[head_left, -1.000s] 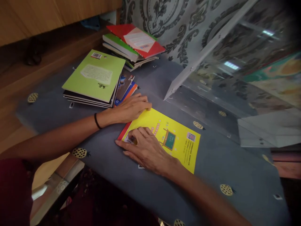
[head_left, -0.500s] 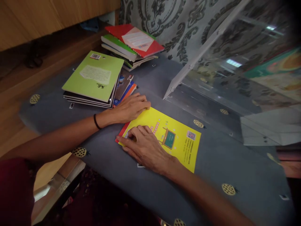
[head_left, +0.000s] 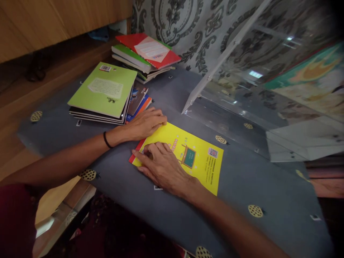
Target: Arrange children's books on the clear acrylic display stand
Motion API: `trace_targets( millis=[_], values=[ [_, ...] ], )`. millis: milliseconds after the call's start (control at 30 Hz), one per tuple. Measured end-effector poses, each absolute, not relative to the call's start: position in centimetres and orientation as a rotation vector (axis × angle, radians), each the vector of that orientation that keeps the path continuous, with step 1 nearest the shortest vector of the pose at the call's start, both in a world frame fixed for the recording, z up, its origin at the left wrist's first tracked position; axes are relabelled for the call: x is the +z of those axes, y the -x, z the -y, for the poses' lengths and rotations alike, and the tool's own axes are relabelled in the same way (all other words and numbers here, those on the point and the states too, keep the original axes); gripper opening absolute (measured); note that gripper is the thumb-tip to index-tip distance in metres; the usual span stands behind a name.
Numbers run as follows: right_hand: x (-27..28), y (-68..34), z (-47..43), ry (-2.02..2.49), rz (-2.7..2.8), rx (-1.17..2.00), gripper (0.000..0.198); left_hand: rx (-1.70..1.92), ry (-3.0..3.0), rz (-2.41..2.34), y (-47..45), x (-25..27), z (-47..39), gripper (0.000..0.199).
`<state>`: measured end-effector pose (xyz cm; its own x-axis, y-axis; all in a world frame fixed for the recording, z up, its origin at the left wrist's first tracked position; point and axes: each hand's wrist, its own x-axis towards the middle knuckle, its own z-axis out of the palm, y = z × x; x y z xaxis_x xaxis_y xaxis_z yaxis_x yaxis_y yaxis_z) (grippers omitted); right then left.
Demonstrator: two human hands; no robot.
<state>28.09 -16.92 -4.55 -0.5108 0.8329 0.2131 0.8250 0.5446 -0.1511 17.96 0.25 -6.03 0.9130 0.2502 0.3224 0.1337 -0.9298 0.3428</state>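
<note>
A thin yellow booklet (head_left: 205,157) lies flat on the cloth-covered table, printed with a small green chalkboard and a square code. Along its left edge runs a red strip. My left hand (head_left: 147,123), a black band on its wrist, presses on the far left corner with fingers bent together over the edge. Nearer to me, my right hand (head_left: 163,166) grips the booklet's left side, its fingers curled and its thumb along the red strip. Both palms hide part of the cover.
A stack of books topped by a light green one (head_left: 103,89) stands left of the booklet. Behind it is another pile with a red book (head_left: 150,50) on top. A clear acrylic stand (head_left: 225,57) rises at the right, near the patterned wall (head_left: 177,21).
The whole view has shifted slightly, so the table and its things appear a little further left. Both hands keep nearly the same place on the booklet.
</note>
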Motion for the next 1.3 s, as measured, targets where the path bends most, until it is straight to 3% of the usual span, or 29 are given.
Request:
trace_targets(
  millis=[500, 667, 1300],
  values=[
    [-4.1, -27.8, 16.8, 1.524, 2.447, 0.166, 0.041, 0.695, -2.940, -0.422, -11.7, -1.7, 4.3, 0.029],
    [-3.7, -28.2, 16.6, 1.542, 2.440, 0.223, 0.030, 0.752, -2.943, -0.487, -8.4, -3.0, 8.1, 0.025],
    [-3.7, -30.0, 14.6, 1.461, 2.511, 0.113, 0.034, 0.709, -2.999, -0.512, -7.8, -4.5, 9.4, 0.026]
  ],
)
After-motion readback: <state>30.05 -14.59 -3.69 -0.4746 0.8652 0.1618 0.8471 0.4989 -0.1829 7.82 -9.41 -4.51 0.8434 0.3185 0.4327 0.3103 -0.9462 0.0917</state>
